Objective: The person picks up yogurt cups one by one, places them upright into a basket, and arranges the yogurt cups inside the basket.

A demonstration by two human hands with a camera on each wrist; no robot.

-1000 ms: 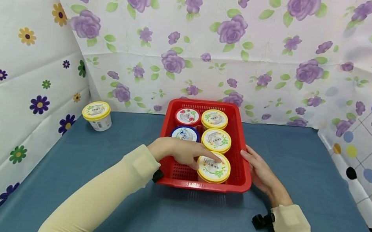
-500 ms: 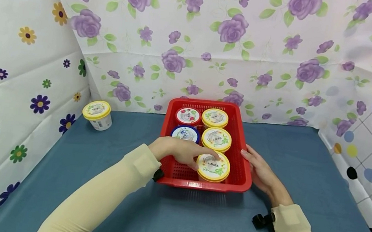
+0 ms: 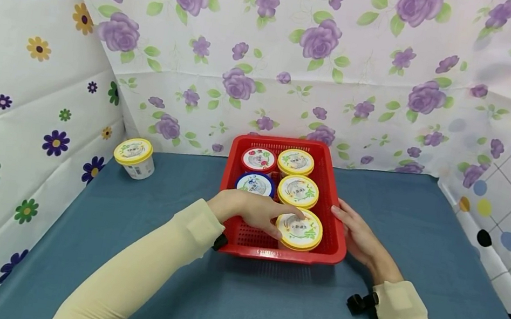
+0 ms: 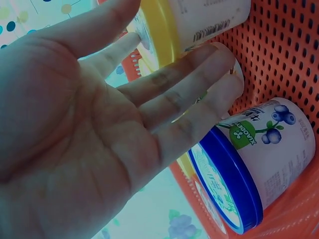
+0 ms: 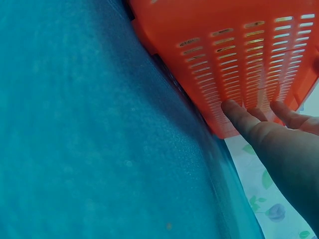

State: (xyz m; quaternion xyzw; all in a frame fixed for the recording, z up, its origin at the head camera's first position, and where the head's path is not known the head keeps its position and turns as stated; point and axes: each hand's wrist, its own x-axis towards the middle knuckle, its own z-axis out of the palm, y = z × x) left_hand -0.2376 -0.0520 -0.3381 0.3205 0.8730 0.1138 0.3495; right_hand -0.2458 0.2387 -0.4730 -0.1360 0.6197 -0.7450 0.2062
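A red plastic basket holds several lidded tubs. My left hand reaches into it from the left; its fingertips touch the lid of the front yellow-lidded tub. In the left wrist view the left hand has its fingers stretched out beside that tub. A blue-lidded tub, printed with blueberries, stands just beyond the hand, partly hidden by it. My right hand rests its fingers against the basket's right outer side. In the right wrist view its fingertips touch the slotted wall.
Behind in the basket stand a red-lidded tub and two yellow-lidded tubs, one in the middle and one at the back. Another yellow-lidded tub stands at the far left on the blue tablecloth. Flowered sheets hang around.
The front yellow-lidded tub has shifted slightly right, towards the basket's right wall, and its lid print has turned. My left hand has moved a little right with it. The right hand has stayed put.
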